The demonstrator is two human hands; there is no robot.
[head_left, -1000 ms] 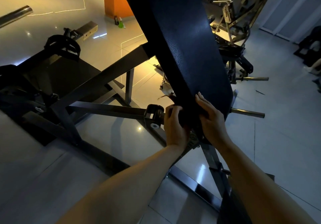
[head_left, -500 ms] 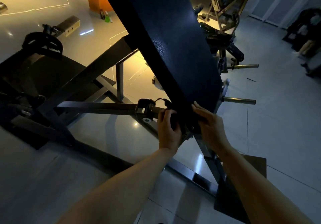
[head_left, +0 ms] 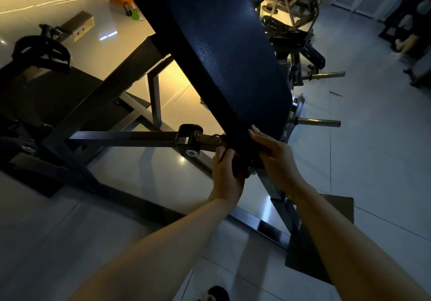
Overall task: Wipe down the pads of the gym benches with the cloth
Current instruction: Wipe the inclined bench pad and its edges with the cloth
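Note:
A long dark blue bench pad (head_left: 224, 51) slopes down from the top of the head view to its lower end at the centre. Both hands meet at that lower end. My left hand (head_left: 227, 177) grips a dark cloth (head_left: 239, 166) against the pad's underside edge. My right hand (head_left: 272, 151) lies on the pad's lower corner with its fingers pointing up along the edge. The cloth is mostly hidden in shadow between the two hands.
The bench's black steel frame (head_left: 121, 137) spreads left and down over the glossy tiled floor. A second machine (head_left: 293, 34) with protruding pegs (head_left: 319, 122) stands behind on the right. A small green bottle (head_left: 135, 16) sits by an orange pillar. A person sits at far right.
The view has shifted so the pad and hands sit a little lower and more to the right. Both hands stay at the pad's lower end with small shifts around the cloth.

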